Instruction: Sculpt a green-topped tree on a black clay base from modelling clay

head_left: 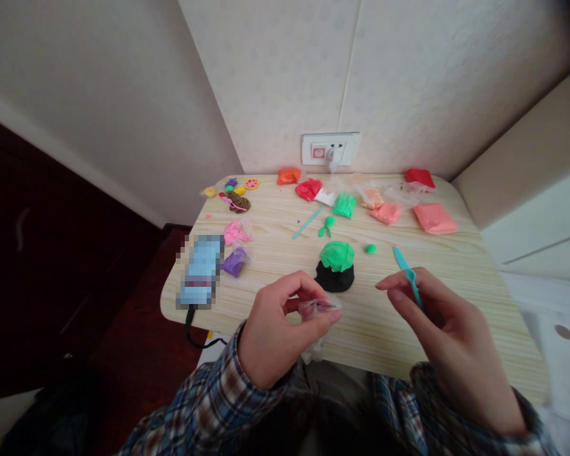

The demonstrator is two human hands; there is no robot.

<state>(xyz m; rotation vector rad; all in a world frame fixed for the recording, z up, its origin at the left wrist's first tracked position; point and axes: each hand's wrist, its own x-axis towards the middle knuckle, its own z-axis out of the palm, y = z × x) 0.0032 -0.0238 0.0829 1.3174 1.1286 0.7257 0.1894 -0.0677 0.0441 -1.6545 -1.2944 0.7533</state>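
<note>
My left hand (285,326) pinches a clear plastic bag (317,348) just in front of the table's near edge; its mouth shows a thin dark line. In my right hand (449,335), a teal plastic modelling knife (411,276) is tucked between the fingers, blade pointing away, while thumb and forefinger stay a little apart. Beyond the hands sits a lump of black clay (335,280) with crumpled green clay (337,254) covering its top. A small green clay ball (370,249) lies to its right. Behind it is a green clay piece with two prongs (327,227).
Bagged clay lines the back, including orange (289,176), red (308,189) and salmon (434,218) packs. A second teal tool (308,221) lies mid-table. At left are a brown clay figure (239,202), pink (237,233) and purple (235,262) bags, and a cabled phone (202,269).
</note>
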